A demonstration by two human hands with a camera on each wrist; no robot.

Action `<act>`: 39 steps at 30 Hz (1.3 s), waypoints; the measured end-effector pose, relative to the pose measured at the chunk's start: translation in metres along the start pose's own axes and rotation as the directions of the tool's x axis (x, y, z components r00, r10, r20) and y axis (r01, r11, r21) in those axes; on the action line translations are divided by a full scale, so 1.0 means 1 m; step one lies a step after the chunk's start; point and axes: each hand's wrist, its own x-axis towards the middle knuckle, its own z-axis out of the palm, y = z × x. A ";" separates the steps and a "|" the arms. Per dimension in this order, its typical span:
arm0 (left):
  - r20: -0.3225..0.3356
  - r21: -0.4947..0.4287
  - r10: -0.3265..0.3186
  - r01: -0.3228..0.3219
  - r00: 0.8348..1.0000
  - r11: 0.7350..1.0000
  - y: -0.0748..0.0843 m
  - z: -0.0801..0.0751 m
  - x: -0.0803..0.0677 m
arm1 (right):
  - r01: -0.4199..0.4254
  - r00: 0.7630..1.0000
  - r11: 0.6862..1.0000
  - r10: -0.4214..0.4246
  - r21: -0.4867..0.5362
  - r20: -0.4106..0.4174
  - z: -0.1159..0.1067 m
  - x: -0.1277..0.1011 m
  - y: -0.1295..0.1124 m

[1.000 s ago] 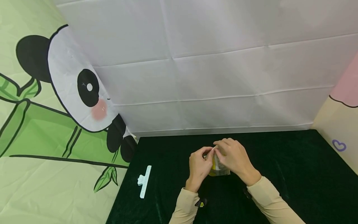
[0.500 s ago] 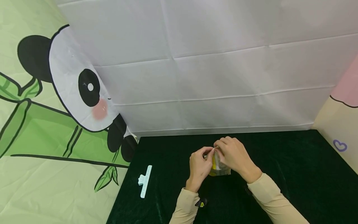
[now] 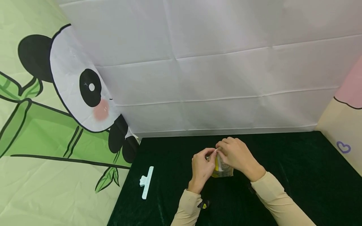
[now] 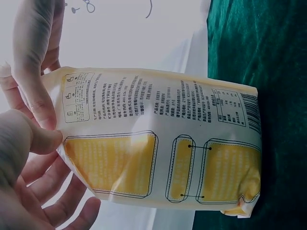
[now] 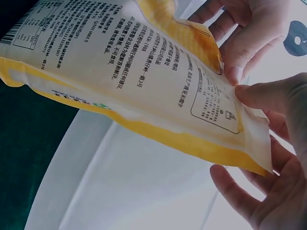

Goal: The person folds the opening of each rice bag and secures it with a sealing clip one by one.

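Note:
Both hands pinch the top edge of a printed food packet [image 3: 222,168], cream with yellow panels and a barcode in the wrist views. Its lower end reaches down to the dark green cloth. My left hand [image 3: 202,166] holds the top edge between thumb and index finger. Close beside it, my right hand [image 3: 236,155] pinches the same edge, and the thumbs nearly meet. In the left wrist view the packet [image 4: 158,143] lies across the picture, its top at the fingers. The right wrist view shows the packet's yellow side fold [image 5: 144,134]. Whether the top is torn cannot be seen.
A pale blue sealing clip [image 3: 146,183] lies on the green cloth-covered table [image 3: 282,175], left of the hands. A white cloth wall [image 3: 212,78] stands behind the table's far edge. Printed panda fabric [image 3: 76,88] hangs at the left.
My right hand has shifted very slightly up at the packet's top edge. Both hands keep their hold, and the clip lies still on the table.

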 end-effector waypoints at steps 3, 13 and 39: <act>-0.007 0.005 0.007 -0.007 1.000 1.000 0.000 0.000 0.000 | -0.030 0.999 0.999 0.029 0.034 0.024 -0.001 0.001 0.000; -0.013 0.018 0.015 -0.014 1.000 1.000 -0.003 0.001 0.000 | 0.012 1.000 0.998 -0.013 0.054 0.012 -0.002 0.003 0.001; -0.003 0.028 -0.001 0.001 1.000 1.000 -0.007 0.001 0.000 | 0.089 0.996 0.993 -0.090 -0.081 -0.017 0.004 0.005 -0.003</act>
